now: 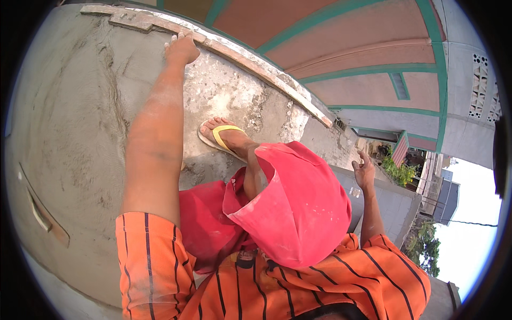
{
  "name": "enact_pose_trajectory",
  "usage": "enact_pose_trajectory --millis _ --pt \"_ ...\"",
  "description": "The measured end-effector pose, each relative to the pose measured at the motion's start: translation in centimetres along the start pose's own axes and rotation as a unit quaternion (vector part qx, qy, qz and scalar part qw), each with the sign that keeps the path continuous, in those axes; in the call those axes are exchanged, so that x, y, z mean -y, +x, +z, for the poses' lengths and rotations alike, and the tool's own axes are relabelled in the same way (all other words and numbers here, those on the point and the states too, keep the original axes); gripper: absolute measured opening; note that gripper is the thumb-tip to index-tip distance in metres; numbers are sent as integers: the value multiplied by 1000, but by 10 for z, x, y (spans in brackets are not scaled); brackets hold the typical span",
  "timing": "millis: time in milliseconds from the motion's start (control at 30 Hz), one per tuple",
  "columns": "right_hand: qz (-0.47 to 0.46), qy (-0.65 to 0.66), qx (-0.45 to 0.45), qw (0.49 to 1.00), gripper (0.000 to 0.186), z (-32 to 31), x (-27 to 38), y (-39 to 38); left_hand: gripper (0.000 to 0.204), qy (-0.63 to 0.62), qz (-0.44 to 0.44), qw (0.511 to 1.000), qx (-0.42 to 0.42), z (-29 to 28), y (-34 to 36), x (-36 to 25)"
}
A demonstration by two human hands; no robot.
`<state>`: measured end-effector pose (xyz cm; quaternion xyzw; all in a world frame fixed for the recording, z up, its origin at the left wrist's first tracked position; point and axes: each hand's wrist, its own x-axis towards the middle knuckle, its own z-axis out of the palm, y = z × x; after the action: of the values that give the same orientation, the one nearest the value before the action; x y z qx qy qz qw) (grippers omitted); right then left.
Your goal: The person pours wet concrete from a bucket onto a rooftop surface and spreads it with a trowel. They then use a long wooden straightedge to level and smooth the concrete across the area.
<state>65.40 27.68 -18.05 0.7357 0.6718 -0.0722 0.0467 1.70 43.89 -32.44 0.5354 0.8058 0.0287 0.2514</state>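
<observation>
My left arm reaches forward to a long wooden plank [250, 71] bordering the smoothed grey mortar. My left hand [182, 49] is at its near edge, its mortar-smeared fingers appearing bent over the wood; its underside is hidden. Out to the right, my right hand [364, 170] hangs in the air with fingers apart and nothing in it. Wet mortar [74, 117] spreads under and left of my left arm. A finishing trowel [41, 214] lies on it at the far left, handle up.
My foot in a yellow-strapped flip-flop [223, 137] stands on rough, patchy concrete [213, 90] beside the plank. A short board [129, 21] lies along the plank's far left end. Beyond rises a pink wall with green trim [368, 69]. A low grey wall [392, 205] stands right.
</observation>
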Motion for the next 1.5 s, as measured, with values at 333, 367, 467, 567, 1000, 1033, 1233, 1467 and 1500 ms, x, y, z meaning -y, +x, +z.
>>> enact_pose_trajectory --millis 333,367,467,567,1000,1033,1233,1467,1500 --pt "-95 46 54 993 53 103 62 120 62 -42 105 980 -165 32 18 19" --pt "-98 40 66 992 55 114 73 127 64 -40 121 978 -166 35 19 17" --pt "-126 24 82 988 62 150 97 149 69 -22 162 971 -172 47 19 13" --pt "-155 -8 89 984 72 177 99 162 78 13 175 973 -147 50 30 11" --pt "-181 -49 140 972 54 181 75 262 67 188 115 973 -67 52 111 0" --pt "-192 -49 147 969 54 182 84 267 69 196 100 974 -62 46 112 3" --pt "-188 6 120 975 58 178 93 248 88 176 143 971 -73 34 122 17" --pt "-183 -46 137 972 59 174 102 250 74 109 166 972 -126 44 111 38" --pt "-183 -43 147 971 59 173 103 246 74 101 170 971 -131 46 111 44"
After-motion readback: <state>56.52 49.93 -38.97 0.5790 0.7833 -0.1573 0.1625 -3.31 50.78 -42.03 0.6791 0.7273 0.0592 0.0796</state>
